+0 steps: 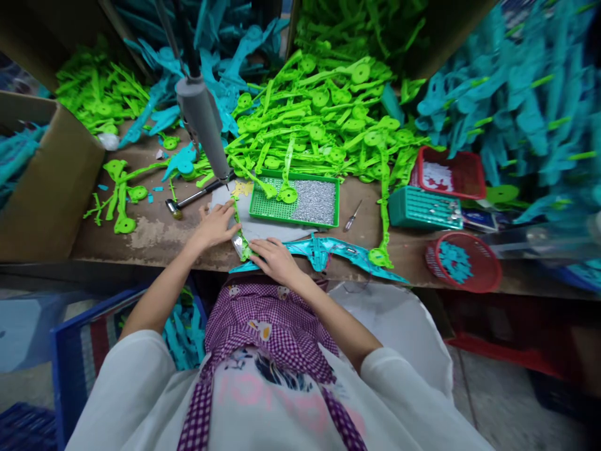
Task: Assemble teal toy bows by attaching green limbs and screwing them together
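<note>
A narrow bright-green plastic part lies at the front of the bench, turned lengthwise away from me. My left hand grips its far half, fingertips at the top end and thumb lower down. The fingers of my right hand are closed on its near end. Beneath and beside my right hand stretches a blue bow-shaped plastic part along the bench edge. The tip of a grey electric screwdriver hangs just beyond my left hand. A green tray of small silvery screws stands past my hands.
Behind the tray is a heap of green parts. A hammer lies at left, a small screwdriver right of the tray. Red basket, teal box and red tray stand at right; a cardboard box at left.
</note>
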The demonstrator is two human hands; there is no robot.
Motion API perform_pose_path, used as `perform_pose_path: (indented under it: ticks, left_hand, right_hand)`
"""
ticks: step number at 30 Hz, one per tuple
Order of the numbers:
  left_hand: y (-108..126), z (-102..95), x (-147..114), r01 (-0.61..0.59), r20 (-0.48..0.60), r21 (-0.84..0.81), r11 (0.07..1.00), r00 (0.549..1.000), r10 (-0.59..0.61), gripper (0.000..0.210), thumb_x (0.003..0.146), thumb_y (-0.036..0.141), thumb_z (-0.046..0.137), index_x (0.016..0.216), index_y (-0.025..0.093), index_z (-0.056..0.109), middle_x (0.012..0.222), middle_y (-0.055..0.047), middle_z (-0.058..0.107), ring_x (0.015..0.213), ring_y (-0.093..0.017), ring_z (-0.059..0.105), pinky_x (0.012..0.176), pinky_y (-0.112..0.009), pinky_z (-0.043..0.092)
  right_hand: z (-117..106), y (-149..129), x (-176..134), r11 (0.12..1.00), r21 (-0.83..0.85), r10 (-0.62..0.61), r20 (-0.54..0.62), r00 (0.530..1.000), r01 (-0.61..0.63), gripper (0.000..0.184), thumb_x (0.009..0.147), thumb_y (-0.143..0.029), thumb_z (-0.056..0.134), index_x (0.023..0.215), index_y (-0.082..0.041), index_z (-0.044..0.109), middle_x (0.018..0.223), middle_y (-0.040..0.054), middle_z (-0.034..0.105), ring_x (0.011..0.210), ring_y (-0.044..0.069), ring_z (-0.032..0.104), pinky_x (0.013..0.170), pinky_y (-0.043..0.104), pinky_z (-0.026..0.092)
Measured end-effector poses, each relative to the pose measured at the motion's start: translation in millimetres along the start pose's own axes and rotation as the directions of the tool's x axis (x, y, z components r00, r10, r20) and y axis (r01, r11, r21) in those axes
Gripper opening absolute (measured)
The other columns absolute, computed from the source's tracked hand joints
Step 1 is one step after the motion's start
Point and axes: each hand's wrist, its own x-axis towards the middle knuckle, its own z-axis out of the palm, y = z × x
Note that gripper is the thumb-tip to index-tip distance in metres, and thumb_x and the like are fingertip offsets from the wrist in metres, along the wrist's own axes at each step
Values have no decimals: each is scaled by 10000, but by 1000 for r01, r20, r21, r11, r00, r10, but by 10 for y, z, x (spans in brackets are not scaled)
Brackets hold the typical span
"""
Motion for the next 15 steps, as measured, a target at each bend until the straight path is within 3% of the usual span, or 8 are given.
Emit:
perform_pose_path:
  ticks: [2, 5, 8, 11, 15]
  left_hand:
    - [-22, 44, -12, 16, -13, 8, 1000, 1000, -16, 395, 922, 463, 460, 1200, 207, 576, 1561, -156, 367, 1321, -388, 403, 1072, -668, 186]
    - [-71, 85, -20, 19, 5, 26, 999, 1000, -19, 467, 921, 458, 447, 1301, 204, 544, 1562, -164, 359, 1308, -392, 407, 1058, -676, 204]
    - [-85, 81, -46, 21, 20, 42, 999, 1000, -21, 521, 903, 404, 474, 1390, 219, 491, 1539, -165, 397, 1315, -394, 395, 1054, -685, 204]
    - [-50, 74, -89, 46, -3, 86, 995, 999, -46, 482, 906, 353, 465, 1372, 237, 510, 1557, -131, 381, 1335, -387, 373, 1060, -679, 211]
    - [4, 73, -99, 19, -46, 122, 992, 999, -14, 413, 942, 346, 411, 1305, 208, 554, 1538, -138, 410, 1292, -361, 424, 1083, -657, 203]
  right_hand:
    - [-147, -104, 122, 1000, -15, 15, -11, 1000, -16, 349, 983, -359, 470, 1265, -248, 644, 1328, 61, 644, 1318, 204, 536, 1112, 450, 417]
    - [-387, -303, 440, 998, -11, 56, -134, 989, -58, 372, 1015, -334, 386, 1313, -284, 604, 1370, 13, 615, 1363, 174, 485, 1142, 438, 396]
    - [-465, -399, 688, 999, 43, 33, -174, 984, -26, 377, 1025, -320, 358, 1315, -284, 596, 1362, -9, 620, 1324, 159, 525, 1117, 418, 428]
    - [-285, -321, 660, 998, 54, 31, -93, 995, -26, 363, 1005, -307, 419, 1310, -234, 601, 1363, 29, 619, 1303, 180, 550, 1103, 416, 444]
    - [75, -139, 424, 1000, 1, 13, -22, 1000, -13, 440, 991, -294, 440, 1413, -188, 506, 1483, 79, 483, 1401, 201, 439, 1146, 429, 396]
